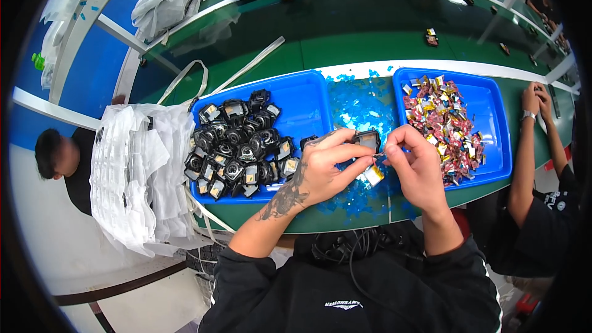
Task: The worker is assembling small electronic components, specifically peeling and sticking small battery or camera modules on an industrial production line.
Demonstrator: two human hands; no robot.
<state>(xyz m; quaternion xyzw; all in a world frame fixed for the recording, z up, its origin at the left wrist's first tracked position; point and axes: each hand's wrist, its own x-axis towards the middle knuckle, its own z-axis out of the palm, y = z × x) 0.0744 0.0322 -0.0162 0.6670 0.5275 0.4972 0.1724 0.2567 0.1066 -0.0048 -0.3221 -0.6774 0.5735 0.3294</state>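
Note:
In front of my chest, my left hand [324, 169] grips a small black square housing [368, 140] between fingers and thumb. A small silver and yellow battery pack [374, 175] hangs just below the left fingertips, by what look like thin wires. My right hand [414, 163] is closed in a pinch right beside the housing; what sits between its fingertips is too small to make out. To the left, a blue tray [302, 102] holds many black housings [234, 142] with round lens-like parts. On the right, another blue tray [502, 126] holds a heap of small boards and battery packs [444, 129].
Blue film scraps [354, 102] cover the green bench between the trays. White plastic sheets [132, 179] are stacked at the left. Beyond a white ledge, small parts lie on a green belt [364, 31]. A co-worker's hands [535, 100] rest at the right; another person [58, 154] is far left.

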